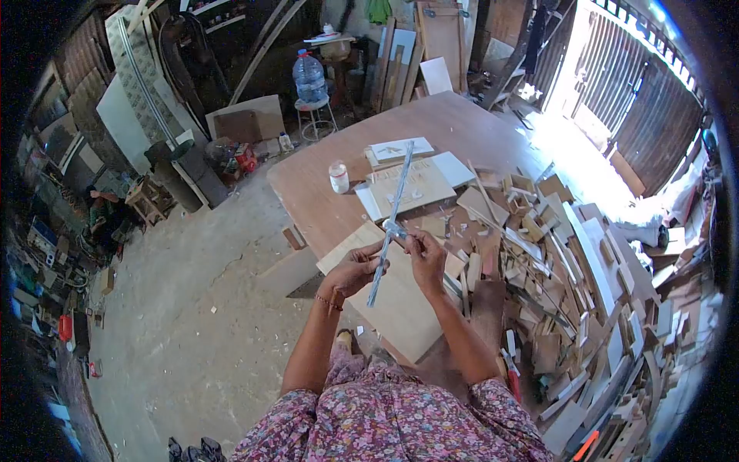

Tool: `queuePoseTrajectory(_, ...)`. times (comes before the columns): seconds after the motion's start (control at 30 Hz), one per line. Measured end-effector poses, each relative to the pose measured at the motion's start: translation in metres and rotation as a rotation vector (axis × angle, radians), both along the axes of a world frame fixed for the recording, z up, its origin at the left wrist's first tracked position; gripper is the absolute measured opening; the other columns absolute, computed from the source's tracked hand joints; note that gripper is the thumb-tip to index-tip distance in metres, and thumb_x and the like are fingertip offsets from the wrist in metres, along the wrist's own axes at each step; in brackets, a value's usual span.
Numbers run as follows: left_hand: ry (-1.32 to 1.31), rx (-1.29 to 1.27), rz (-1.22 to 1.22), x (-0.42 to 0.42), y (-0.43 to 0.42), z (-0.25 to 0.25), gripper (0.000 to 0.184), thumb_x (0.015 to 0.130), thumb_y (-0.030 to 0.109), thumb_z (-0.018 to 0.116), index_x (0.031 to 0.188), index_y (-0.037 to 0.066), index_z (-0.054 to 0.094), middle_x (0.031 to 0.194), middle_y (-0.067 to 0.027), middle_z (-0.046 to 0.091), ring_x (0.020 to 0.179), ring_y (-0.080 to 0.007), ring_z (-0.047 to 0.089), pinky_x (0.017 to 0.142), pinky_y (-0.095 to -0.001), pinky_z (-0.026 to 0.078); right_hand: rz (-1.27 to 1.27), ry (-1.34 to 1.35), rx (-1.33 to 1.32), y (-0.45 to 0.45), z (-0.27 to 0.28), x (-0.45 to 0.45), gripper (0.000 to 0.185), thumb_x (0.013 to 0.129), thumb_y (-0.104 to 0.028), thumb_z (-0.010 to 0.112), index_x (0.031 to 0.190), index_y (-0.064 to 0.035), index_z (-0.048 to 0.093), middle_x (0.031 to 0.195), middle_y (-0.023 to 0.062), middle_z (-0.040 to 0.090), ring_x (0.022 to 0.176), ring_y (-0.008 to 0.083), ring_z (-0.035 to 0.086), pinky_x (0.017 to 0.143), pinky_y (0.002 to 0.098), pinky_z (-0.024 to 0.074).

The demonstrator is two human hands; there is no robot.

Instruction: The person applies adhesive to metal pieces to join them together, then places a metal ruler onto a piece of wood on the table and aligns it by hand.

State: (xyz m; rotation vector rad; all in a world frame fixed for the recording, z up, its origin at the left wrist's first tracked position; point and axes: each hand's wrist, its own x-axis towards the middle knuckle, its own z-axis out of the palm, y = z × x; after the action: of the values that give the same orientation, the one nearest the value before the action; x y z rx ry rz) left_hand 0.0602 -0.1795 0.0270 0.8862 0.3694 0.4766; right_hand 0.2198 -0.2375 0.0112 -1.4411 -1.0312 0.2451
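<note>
My left hand (pixel 354 271) pinches the lower part of a long, thin silver metal bar (pixel 400 181) that slants up and away from me. A short silver crosspiece sits partway along the bar, and my right hand (pixel 428 260) grips its right end between thumb and fingers. Whether the bar is a ruler, a square or a rail I cannot tell. Both hands are above a pale wooden board (pixel 408 316) that juts over the table's near side. Past the hands, a pale carved-looking panel (pixel 416 189) lies on white boards, with a smaller white-topped block (pixel 389 152) behind it.
A white jar (pixel 339 178) stands on the brown table (pixel 308 208). Wood offcuts (pixel 539 254) are heaped to the right. A blue water bottle (pixel 309 77) rests on a stool (pixel 315 115) at the back. Concrete floor (pixel 192 308) lies to the left.
</note>
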Motion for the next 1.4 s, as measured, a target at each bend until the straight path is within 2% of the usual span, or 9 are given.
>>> queuePoseTrajectory(0.17,-0.02,0.005,-0.009,-0.024,0.025,-0.002,0.065,0.068,0.013,0.065,0.123,0.002,0.033,0.074,0.0012,0.052,0.067,-0.0079,0.047,0.06,-0.0167,0.038,-0.042,-0.006,0.117,0.067,-0.009,0.011,0.012,0.075,-0.013,0.056,0.079,-0.001,0.058,0.06,0.0061,0.057,0.052,0.0114,0.053,0.051,0.0262,0.0406)
queuePoseTrajectory(0.27,-0.079,0.049,-0.024,-0.037,0.046,-0.004,0.072,0.067,0.015,0.066,0.127,0.005,0.028,0.067,0.0036,0.042,0.06,-0.0078,0.038,0.053,-0.0167,0.031,-0.037,0.053,0.052,0.106,0.003,0.014,0.016,0.075,-0.016,0.056,0.078,-0.0006,0.059,0.059,0.0069,0.056,0.052,0.0112,0.052,0.05,0.026,0.04)
queuePoseTrajectory(0.73,-0.184,0.062,-0.071,-0.109,0.162,0.005,0.08,0.063,0.018,0.069,0.128,0.006,0.024,0.069,-0.0006,0.043,0.063,-0.0095,0.042,0.05,-0.018,0.034,-0.15,-0.022,-0.026,0.286,0.056,-0.007,0.024,0.072,-0.023,0.055,0.073,0.0001,0.061,0.06,0.0106,0.058,0.051,0.0191,0.054,0.052,0.0309,0.0407)
queuePoseTrajectory(0.8,-0.207,-0.045,-0.098,-0.118,0.178,-0.001,0.079,0.061,0.013,0.071,0.127,0.007,0.027,0.077,-0.0004,0.048,0.07,-0.0112,0.045,0.062,-0.0206,0.037,-0.152,-0.022,-0.004,0.297,0.055,-0.022,0.021,0.072,-0.016,0.057,0.059,0.0006,0.055,0.05,0.0023,0.05,0.048,0.0076,0.043,0.046,0.0244,0.0342)
queuePoseTrajectory(0.93,-0.222,-0.086,-0.058,-0.127,0.2,-0.003,0.078,0.061,0.012,0.071,0.127,0.007,0.028,0.078,-0.0011,0.049,0.07,-0.0112,0.045,0.061,-0.0205,0.037,-0.05,0.138,-0.018,0.302,0.06,-0.052,0.022,0.072,-0.015,0.057,0.057,0.0005,0.053,0.049,0.0016,0.048,0.048,0.0077,0.042,0.045,0.0251,0.0334)
queuePoseTrajectory(1.03,-0.222,-0.03,-0.097,-0.139,0.219,-0.014,0.077,0.062,0.012,0.071,0.126,0.006,0.029,0.077,-0.0012,0.049,0.069,-0.0108,0.045,0.061,-0.0198,0.037,-0.089,0.072,0.045,0.334,0.046,-0.047,0.02,0.072,-0.014,0.056,0.057,-0.0006,0.053,0.05,0.0013,0.047,0.048,0.0072,0.043,0.045,0.0247,0.0333)
queuePoseTrajectory(1.1,-0.215,-0.013,-0.111,-0.147,0.222,-0.016,0.075,0.062,0.014,0.07,0.125,0.005,0.03,0.074,-0.0002,0.048,0.066,-0.0101,0.044,0.06,-0.0191,0.036,-0.057,0.191,0.046,0.351,0.04,-0.038,0.021,0.073,-0.015,0.056,0.057,-0.0019,0.053,0.051,0.0014,0.048,0.048,0.0075,0.044,0.045,0.0245,0.0338)
queuePoseTrajectory(1.23,-0.2,0.014,-0.133,-0.159,0.229,-0.021,0.074,0.063,0.015,0.07,0.125,0.004,0.031,0.072,0.0009,0.047,0.065,-0.0097,0.043,0.058,-0.0189,0.035,-0.096,0.031,0.069,0.386,0.021,-0.007,0.021,0.074,-0.016,0.055,0.058,-0.0028,0.053,0.052,0.0024,0.052,0.049,0.0095,0.047,0.047,0.0252,0.0363)
queuePoseTrajectory(1.4,-0.084,0.027,-0.079,-0.163,0.233,-0.035,0.077,0.063,0.019,0.07,0.126,0.003,0.028,0.067,0.0015,0.044,0.062,-0.0095,0.041,0.052,-0.0196,0.033,-0.328,-0.104,-0.071,0.398,-0.003,0.001,0.019,0.074,-0.019,0.055,0.065,-0.0027,0.058,0.056,0.0065,0.056,0.051,0.0167,0.052,0.052,0.0292,0.0396)
